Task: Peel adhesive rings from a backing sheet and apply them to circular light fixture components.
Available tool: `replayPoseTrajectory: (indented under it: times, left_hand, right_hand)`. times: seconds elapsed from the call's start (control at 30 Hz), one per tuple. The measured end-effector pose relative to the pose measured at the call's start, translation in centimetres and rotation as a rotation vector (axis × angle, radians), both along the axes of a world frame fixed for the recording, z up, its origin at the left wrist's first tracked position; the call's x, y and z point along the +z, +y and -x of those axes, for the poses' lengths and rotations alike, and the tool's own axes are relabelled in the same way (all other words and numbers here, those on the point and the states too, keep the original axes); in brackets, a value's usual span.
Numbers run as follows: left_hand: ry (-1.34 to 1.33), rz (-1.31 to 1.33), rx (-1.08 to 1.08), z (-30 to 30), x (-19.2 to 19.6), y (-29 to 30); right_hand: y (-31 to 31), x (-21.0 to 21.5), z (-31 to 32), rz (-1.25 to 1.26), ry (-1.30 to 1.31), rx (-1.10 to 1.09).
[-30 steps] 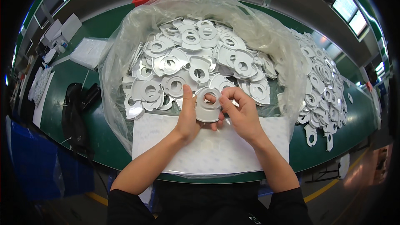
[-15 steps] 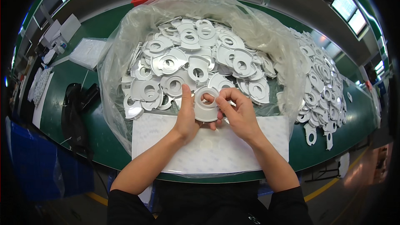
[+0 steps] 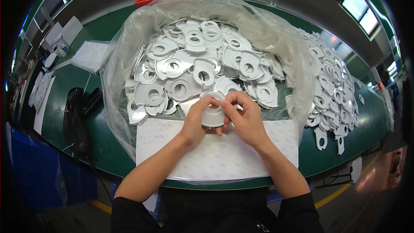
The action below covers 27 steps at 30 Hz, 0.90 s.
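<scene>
While pinching the part [image 3: 213,118] at opposite sides with left grip [image 3: 195,123] and right grip [image 3: 247,118], probably feeling light, stiff, slightly slick; best taking hold there.

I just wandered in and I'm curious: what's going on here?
A person holds one pale, ring-shaped part in both bare hands: the left hand at its left side, the right hand at its right edge. The hands are over a white sheet at the near side of a green table. Beyond lies a pile of similar pieces in an open clear bag, with a second pile to the right.
</scene>
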<state>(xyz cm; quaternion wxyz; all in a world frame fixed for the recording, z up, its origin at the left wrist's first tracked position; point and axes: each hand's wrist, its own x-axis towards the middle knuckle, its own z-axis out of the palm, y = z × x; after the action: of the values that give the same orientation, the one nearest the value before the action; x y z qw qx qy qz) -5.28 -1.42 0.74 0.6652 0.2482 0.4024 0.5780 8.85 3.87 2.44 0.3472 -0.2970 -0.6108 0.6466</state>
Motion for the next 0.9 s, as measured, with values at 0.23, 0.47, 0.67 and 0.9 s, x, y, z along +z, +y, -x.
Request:
replayPoseTrajectory:
  times: [0.23,0.47,0.67,0.9]
  left_hand:
    - [0.037,-0.06,-0.051,0.3,0.0,0.0]
    - [0.072,-0.06,-0.003,-0.1,0.5,-0.2]
    - [0.106,-0.071,-0.02,0.0,0.4,-0.4]
    - [0.185,-0.069,-0.083,-0.3,0.8,-0.7]
  right_hand:
    - [0.0,-0.4,0.2,-0.039,-0.001,-0.035]
    - [0.7,-0.5,-0.2,-0.271,-0.149,-0.084]
    - [0.9,-0.8,0.1,-0.678,-0.16,-0.315]
    - [1.1,0.1,-0.7,-0.133,-0.105,-0.166]
